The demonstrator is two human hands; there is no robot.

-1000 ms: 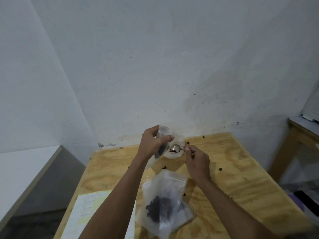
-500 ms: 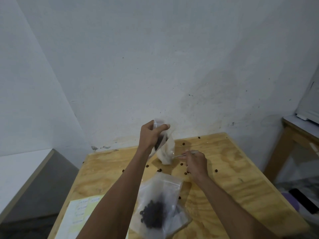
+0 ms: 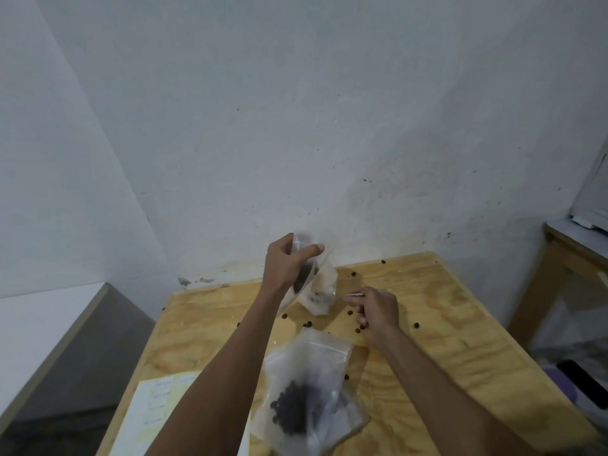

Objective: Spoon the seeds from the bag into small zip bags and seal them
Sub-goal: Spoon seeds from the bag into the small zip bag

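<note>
Overhead, from the head view: left hand [image 3: 285, 264] was raised above the far part of the plywood table [image 3: 444, 340], its grip closed round the top of a small zip bag [image 3: 320, 284], thumb across the front near the zip strip, fingers behind. That bag hung with its mouth up and its lower end close to the table; whether it touched could not be told. A dark clump of seeds showed through the plastic just under the thumb. Right hand [image 3: 376, 309] sat just right of the small bag, low over the table, grip pinched on a thin metal spoon [image 3: 353, 295] whose handle pointed left toward the bag; the bowl end was blurred and could not be made out. Nearer the person, between the forearms, a larger clear bag [image 3: 306, 393] lay on the table with a dark heap of seeds [image 3: 294, 411] inside, zip strip at its far edge. Loose seeds [image 3: 353, 274] were scattered over the far half of the table. A yellow-white printed sheet [image 3: 158, 409] lay at the near left corner.
</note>
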